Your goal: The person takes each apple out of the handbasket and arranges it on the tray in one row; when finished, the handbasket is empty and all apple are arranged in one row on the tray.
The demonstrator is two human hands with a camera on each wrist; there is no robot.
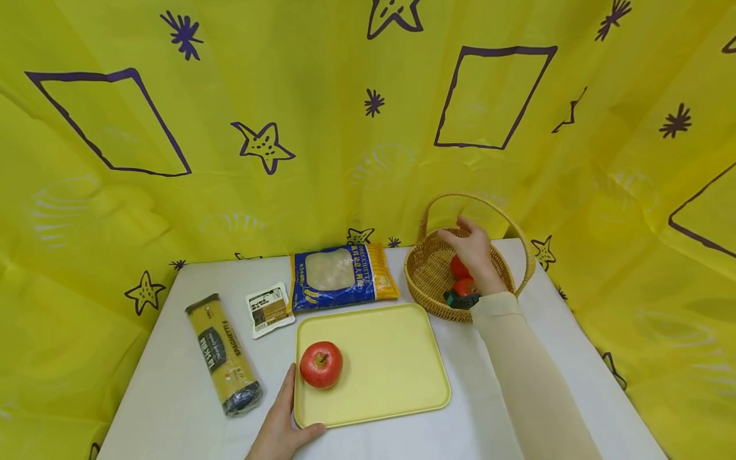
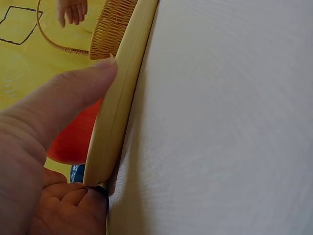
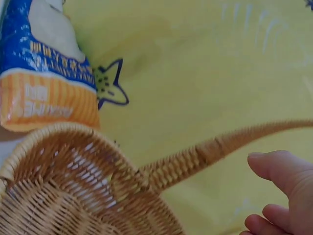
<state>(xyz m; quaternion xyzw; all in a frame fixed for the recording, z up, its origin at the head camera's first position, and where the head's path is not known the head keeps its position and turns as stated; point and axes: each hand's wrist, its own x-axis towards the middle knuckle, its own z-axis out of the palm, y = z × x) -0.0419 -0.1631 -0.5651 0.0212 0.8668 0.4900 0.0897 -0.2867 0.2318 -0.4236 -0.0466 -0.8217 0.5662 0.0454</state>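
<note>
My left hand holds the near left corner of a pale yellow tray. Its thumb lies along the front rim, and the fingers are at the left side, as the left wrist view also shows. A red apple sits on the tray at its left end. Above the wicker basket is my right hand, thumb and fingers apart with nothing between them. Partly hidden below that hand and wrist, red round fruits and a dark green item lie inside the basket.
Behind the tray lies a blue and orange bag of orecchiette, with a small flat packet to its left. A spaghetti pack rests at the table's left. The basket's tall handle arches up near the yellow curtain.
</note>
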